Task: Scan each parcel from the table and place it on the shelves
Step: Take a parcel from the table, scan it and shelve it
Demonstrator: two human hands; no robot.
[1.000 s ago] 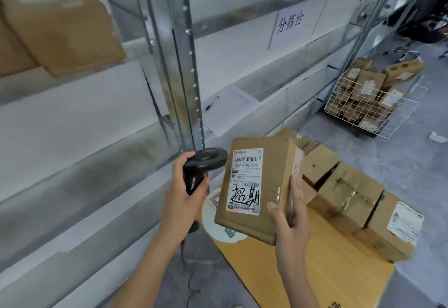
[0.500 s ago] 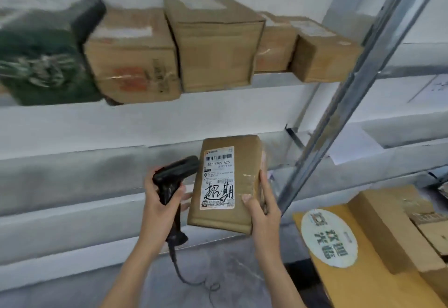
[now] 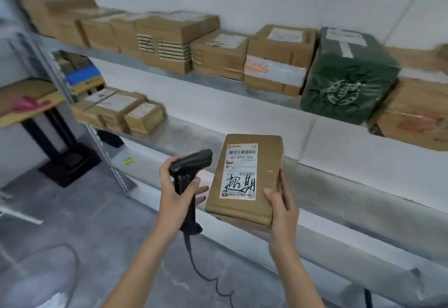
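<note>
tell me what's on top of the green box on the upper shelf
A white label and a strip of white tape lie on top of the green box, which sits on the upper shelf. No other parcel is stacked on it. The label's print is too blurred to read.

black stand (image 3: 63, 147), grey floor (image 3: 80, 223)

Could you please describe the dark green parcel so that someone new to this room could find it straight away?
Look at the upper metal shelf along the white wall, lined with parcels. Towards its right end sits the dark green parcel, between a brown box with an orange-and-white band and another brown box. It alone is green, with a pale round emblem.
</note>
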